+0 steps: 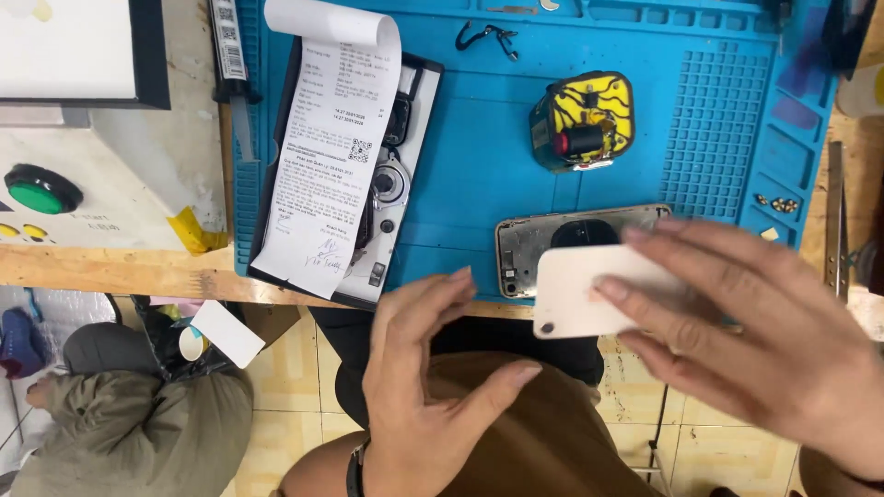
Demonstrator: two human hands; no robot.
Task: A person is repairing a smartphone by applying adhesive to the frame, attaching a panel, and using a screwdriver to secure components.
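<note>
My right hand [746,322] grips a white phone back cover [585,294] with its fingertips, holding it just above the near edge of the blue work mat [479,166]. Under and behind the cover lies an opened phone frame [534,241] with bare metal inside. My left hand [424,368] hovers open below the mat's edge, fingers spread, touching nothing, a little left of the cover.
A disassembled phone in a black tray [391,184] lies on the mat's left, covered by a long paper receipt [327,138]. A yellow and black device [583,121] sits mid-mat. Small screws [778,203] rest at right. A white machine with a green button [41,189] stands left.
</note>
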